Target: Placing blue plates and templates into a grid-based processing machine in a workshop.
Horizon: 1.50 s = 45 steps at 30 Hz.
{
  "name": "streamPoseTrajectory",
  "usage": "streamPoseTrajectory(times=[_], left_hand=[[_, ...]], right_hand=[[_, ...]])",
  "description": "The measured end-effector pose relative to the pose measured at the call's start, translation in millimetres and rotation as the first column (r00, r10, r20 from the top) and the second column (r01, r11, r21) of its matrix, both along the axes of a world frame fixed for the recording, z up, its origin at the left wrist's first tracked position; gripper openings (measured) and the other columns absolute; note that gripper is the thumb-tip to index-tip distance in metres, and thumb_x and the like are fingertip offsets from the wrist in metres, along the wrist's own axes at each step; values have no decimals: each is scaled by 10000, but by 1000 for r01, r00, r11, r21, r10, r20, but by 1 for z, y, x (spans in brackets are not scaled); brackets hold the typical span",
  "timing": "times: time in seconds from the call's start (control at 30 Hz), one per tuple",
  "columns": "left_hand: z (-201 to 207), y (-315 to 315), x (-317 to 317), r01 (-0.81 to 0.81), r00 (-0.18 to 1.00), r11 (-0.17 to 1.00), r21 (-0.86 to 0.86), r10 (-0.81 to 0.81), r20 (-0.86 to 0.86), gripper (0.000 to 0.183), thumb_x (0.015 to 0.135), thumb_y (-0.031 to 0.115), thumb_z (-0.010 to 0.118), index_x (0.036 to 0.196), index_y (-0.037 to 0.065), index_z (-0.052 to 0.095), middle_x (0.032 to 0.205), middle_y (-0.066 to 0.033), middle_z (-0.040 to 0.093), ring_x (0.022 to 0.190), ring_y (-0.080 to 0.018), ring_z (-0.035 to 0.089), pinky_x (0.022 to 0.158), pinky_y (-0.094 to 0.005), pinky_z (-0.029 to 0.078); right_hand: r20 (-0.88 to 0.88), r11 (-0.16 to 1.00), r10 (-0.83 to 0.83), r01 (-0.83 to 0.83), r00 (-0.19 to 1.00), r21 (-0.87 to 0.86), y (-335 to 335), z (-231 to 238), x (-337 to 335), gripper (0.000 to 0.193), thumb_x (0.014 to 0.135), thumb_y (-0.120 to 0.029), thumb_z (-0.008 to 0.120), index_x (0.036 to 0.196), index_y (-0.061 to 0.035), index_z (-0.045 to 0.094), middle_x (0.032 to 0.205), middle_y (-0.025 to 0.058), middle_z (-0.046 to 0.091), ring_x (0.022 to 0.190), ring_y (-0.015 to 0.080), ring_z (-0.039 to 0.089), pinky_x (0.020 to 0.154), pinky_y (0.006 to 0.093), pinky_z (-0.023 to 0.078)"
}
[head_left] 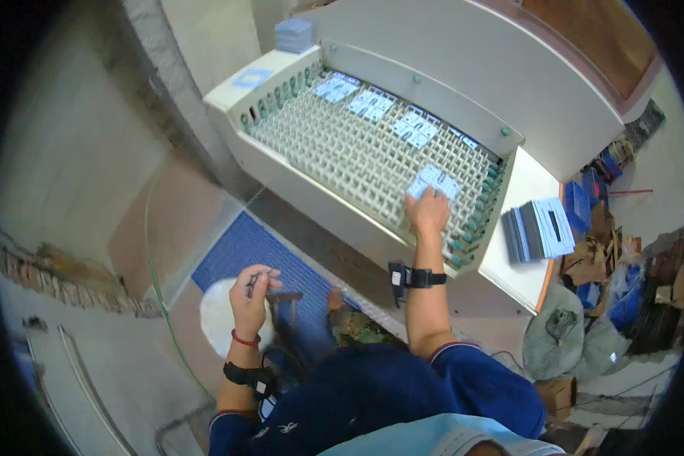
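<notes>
My right hand [430,211] reaches over a wheeled roller conveyor [334,144]. Its thumb and fingers are on the near edge of a light-blue flat panel [435,181] with holes and slots, which looks like a circuit board panel. The fingertips are partly hidden. Along the far side of the rollers lie similar panels: one at the left [337,88], one beside it [372,104] and one nearer the middle [416,128]. My left hand [252,295] hangs away from the conveyor, fingers curled and thumb pressed in; a small dark shape shows at the fingers.
A stack of panels [294,35] stands on the conveyor's far left corner, with a thin light-blue frame [252,77] nearby. More panels [538,229] lean together on the right-hand ledge. Below are a blue mat [251,243], a round white stool top [224,315] and filled sacks [558,327].
</notes>
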<state>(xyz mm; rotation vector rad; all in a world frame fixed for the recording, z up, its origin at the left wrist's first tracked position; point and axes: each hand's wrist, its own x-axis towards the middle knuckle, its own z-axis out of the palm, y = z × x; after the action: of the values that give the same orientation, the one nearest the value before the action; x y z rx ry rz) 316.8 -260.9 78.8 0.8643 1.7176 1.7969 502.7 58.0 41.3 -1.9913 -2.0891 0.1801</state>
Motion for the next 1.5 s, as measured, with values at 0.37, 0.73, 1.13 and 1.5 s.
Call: streamPoseTrajectory(times=[0.37, 0.73, 1.13, 1.5], left_hand=[[35, 99, -113, 154, 987, 988, 33, -152, -48, 153, 901, 76, 455, 955, -31, 551, 843, -129, 635, 713, -146, 608, 658, -258, 494], [39, 151, -130, 336, 941, 941, 32, -337, 28, 169, 902, 97, 456, 907, -38, 557, 817, -136, 625, 691, -172, 607, 641, -275, 496], [40, 239, -141, 675, 737, 738, -27, -671, 79, 189, 913, 119, 456, 927, -48, 543, 808, -147, 615, 687, -175, 598, 646, -282, 504], [35, 297, -106, 937, 341, 336, -93, -939, 42, 209, 917, 131, 443, 912, -53, 543, 845, -152, 605, 716, -192, 596, 673, -305, 494]], right_hand=[[95, 979, 83, -63, 992, -195, 112, -23, 15, 625, 810, -493, 494, 1180, 12, 491, 1257, 211, 454, 1169, 327, 432, 984, 494, 293], [-216, 961, 171, -211, 961, -178, 68, 78, -19, 631, 769, -413, 627, 1227, -12, 464, 1234, 217, 480, 1134, 351, 466, 940, 407, 380], [301, 985, -169, 154, 939, 72, -19, 225, 189, 1293, 342, -480, 834, 1363, 3, 204, 1333, 285, 316, 1262, 393, 283, 1042, 406, 253], [126, 966, -79, 107, 989, -236, 22, 186, 239, 981, 462, -376, 821, 1250, -24, 354, 1077, 221, 546, 1013, 329, 523, 857, 397, 424]])
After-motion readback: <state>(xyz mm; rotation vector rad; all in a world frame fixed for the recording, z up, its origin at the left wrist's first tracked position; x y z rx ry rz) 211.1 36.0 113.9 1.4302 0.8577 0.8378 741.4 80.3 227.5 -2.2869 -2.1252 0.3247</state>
